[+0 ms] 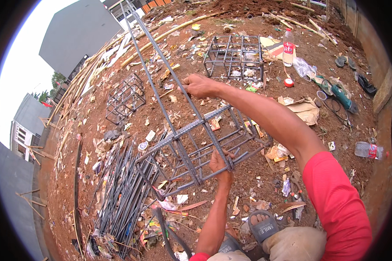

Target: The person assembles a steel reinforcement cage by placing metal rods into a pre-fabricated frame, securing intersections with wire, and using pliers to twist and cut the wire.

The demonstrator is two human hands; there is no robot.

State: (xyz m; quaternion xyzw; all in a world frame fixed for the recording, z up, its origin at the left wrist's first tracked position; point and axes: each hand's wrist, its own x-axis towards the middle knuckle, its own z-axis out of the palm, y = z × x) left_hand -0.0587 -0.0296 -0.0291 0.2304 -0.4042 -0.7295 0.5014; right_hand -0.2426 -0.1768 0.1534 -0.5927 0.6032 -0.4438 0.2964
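Note:
A rectangular cage of bent steel rebar (160, 144) stands before me above the littered soil. Two long rebar rods (155, 45) lie across its top and run away toward the upper left. My right hand (200, 86), arm stretched out in a red sleeve, is closed around the right-hand rod beyond the cage. At the cage's near side my left hand (222, 167) is wrapped around the rods' near end, where they meet the cage bar. Its fingers are partly hidden by the steel.
Loose rebar pieces (125, 191) are heaped at left. Two more rebar cages stand farther off, one square (234, 58), one smaller (125, 99). At right are a bottle (288, 48), a red tape measure (288, 82), a green power tool (345, 99) and a low wall (381, 56).

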